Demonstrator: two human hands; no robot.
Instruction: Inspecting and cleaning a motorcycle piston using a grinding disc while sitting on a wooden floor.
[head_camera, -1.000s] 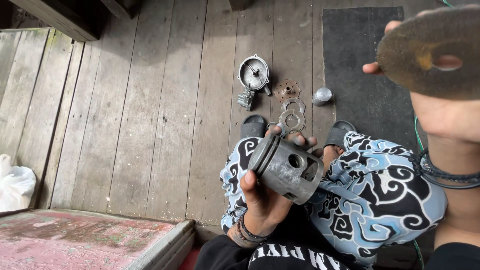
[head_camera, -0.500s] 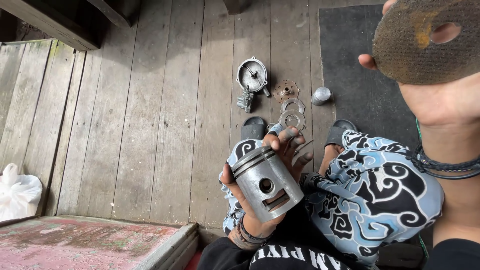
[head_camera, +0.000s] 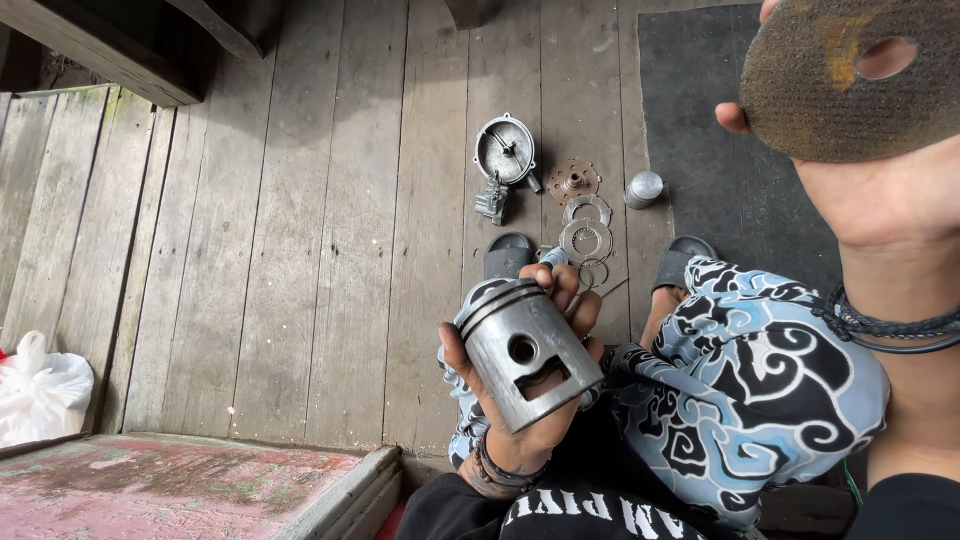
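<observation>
The left hand (head_camera: 520, 400) is clamped around a grey metal piston (head_camera: 528, 352) held over the lap, its skirt looking untouched by the worn abrasive disc (head_camera: 850, 85), which the right hand (head_camera: 880, 195) grips raised well apart. Beyond, a round cover (head_camera: 505, 150), gear (head_camera: 573, 181), rings (head_camera: 585, 235) and small cylinder (head_camera: 645, 188) lie dismantled on the plank floor (head_camera: 300, 250), so the rubbing seems yet to start.

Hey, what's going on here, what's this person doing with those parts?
A person sits on a wooden deck with an engine piston gripped in the left hand, its side hole and cut-out facing the camera. The right hand holds up a worn, rusty abrasive disc with a centre hole, apart from the piston. On the boards ahead lie a round metal cover, a small toothed hub, some thin rings and a small metal cap. A white plastic bag sits at the left.
</observation>
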